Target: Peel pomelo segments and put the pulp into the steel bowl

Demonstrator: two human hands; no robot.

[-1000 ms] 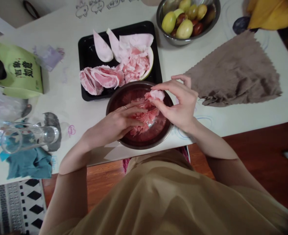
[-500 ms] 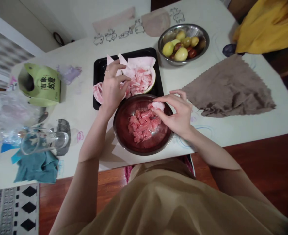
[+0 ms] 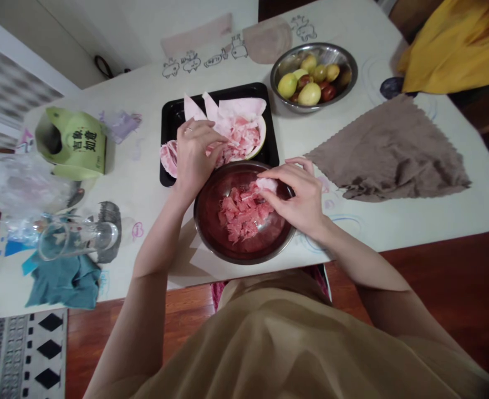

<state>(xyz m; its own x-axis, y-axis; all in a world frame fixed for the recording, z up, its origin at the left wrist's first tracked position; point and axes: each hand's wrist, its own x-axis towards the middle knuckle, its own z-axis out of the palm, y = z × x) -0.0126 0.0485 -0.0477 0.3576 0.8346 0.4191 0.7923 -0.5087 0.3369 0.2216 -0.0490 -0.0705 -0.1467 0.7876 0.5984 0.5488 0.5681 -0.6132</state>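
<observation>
My right hand (image 3: pixel 296 194) is closed over the right side of a metal bowl (image 3: pixel 203 235), pinching a pomelo piece (image 3: pixel 266 184) with pale membrane on it. Loose red pomelo flesh (image 3: pixel 244 213) lies in the bowl below. My left hand (image 3: pixel 197 152) hovers over the near edge of a black tray (image 3: pixel 273 138), its fingers curved and the tips slightly apart, with nothing visible between them. Pale membrane scraps (image 3: pixel 242 138) sit in the tray on thick pomelo rind (image 3: pixel 244 105), and a pink pomelo chunk (image 3: pixel 168 159) lies at its left side.
Behind the tray, a steel bowl (image 3: pixel 344 58) holds green and reddish fruit. A brown cloth (image 3: pixel 394 149) spreads to the right. At left are a green carton (image 3: pixel 78 144), a plastic bag (image 3: pixel 20 183), a clear glass (image 3: pixel 74 238) on its side and a teal cloth (image 3: pixel 65 282).
My left hand has dropped slightly towards the scraps in the tray, and its fingers have drawn closer together. The right hand keeps its pinch on the pomelo piece, shifted slightly.
</observation>
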